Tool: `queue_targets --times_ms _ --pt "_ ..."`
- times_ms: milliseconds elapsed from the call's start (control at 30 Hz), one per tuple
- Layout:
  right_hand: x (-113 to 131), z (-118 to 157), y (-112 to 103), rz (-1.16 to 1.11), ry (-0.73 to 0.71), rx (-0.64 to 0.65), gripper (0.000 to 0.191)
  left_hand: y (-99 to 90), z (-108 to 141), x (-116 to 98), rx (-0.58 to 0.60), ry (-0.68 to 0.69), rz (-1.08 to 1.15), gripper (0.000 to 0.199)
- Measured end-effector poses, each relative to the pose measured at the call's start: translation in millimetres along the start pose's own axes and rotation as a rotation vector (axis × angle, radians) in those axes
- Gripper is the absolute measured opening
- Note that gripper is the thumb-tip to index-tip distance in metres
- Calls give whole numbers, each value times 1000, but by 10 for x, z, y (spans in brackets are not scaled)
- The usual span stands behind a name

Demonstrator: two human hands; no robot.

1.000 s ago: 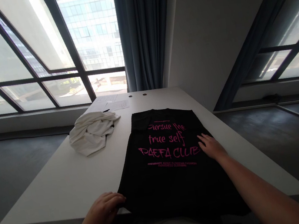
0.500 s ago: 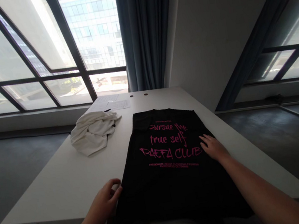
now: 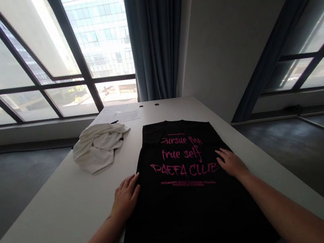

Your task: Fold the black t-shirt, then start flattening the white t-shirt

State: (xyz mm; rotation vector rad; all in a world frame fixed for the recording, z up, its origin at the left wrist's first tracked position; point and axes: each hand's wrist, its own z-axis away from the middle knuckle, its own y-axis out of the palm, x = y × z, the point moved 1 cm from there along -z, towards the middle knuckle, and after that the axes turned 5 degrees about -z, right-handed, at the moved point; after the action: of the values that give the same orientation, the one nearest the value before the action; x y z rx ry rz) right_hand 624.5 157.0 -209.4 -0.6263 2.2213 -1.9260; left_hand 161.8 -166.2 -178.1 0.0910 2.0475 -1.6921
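A black T-shirt with pink lettering lies spread on the white table, its lower end reaching the near edge by my body. My left hand rests at the shirt's left side, fingers stretched out and fingertips on the cloth's edge. On the opposite side, my right hand lies flat with fingers apart, touching the shirt near the end of the large pink words. Neither hand grips the fabric. The sleeves are not seen sticking out at the sides.
A crumpled white cloth sits at the left of the table. Behind it are paper sheets and a dark pen. Two round holes pierce the tabletop's far end. A blue curtain hangs beyond, beside large windows.
My left hand has moved forward along the shirt's left edge, its curled fingers now straightened onto the cloth. The dark folded patch at the shirt's upper left looks flatter. My right hand stays almost in place.
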Motion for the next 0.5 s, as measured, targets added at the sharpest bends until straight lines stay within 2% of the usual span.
queue_targets --times_ms 300,500 --pt "-72 -56 -19 -13 -8 23 57 167 -1491 40 36 -43 -91 58" --pt "-33 -25 -8 -13 -22 -19 56 360 -2244 -26 34 -23 -79 60"
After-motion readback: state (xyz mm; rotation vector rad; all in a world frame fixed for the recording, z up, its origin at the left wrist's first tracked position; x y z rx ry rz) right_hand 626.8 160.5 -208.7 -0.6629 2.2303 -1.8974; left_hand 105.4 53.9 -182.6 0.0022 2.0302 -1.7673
